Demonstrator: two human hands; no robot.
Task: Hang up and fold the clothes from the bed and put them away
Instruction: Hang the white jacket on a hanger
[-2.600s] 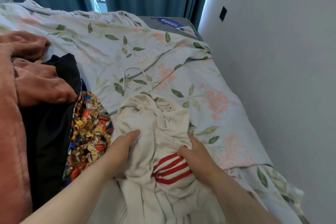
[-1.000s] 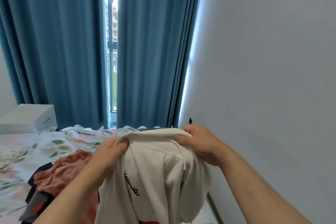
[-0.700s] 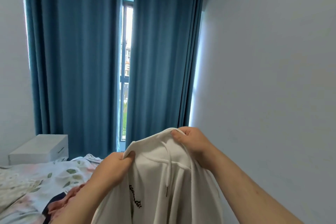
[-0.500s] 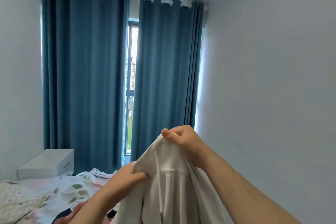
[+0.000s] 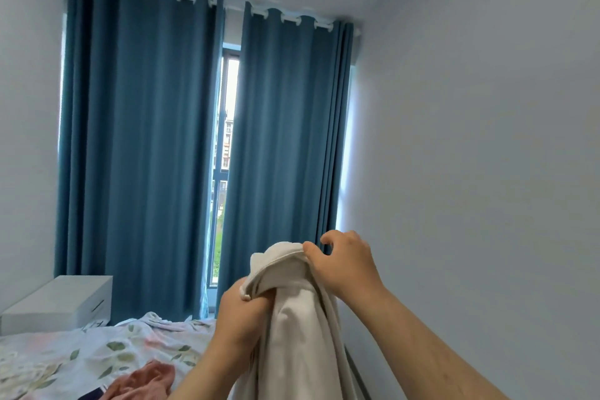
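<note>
Early days imo; left hand [image 5: 242, 318] grips the white garment [image 5: 298, 328] bunched up, right hand [image 5: 344, 265] pinches its top edge; not folded yet, pink top [image 5: 146, 378] waiting on the bed [image 5: 97, 347].

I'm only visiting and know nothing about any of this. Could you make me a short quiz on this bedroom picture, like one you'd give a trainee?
1. True or false: the left hand and the right hand both hold the white garment up in the air.
2. The curtains are: A red, B blue, C yellow.
3. Fill in: the crumpled garment lying on the bed is ___ in colour.
Key: 1 true; 2 B; 3 pink.
</note>
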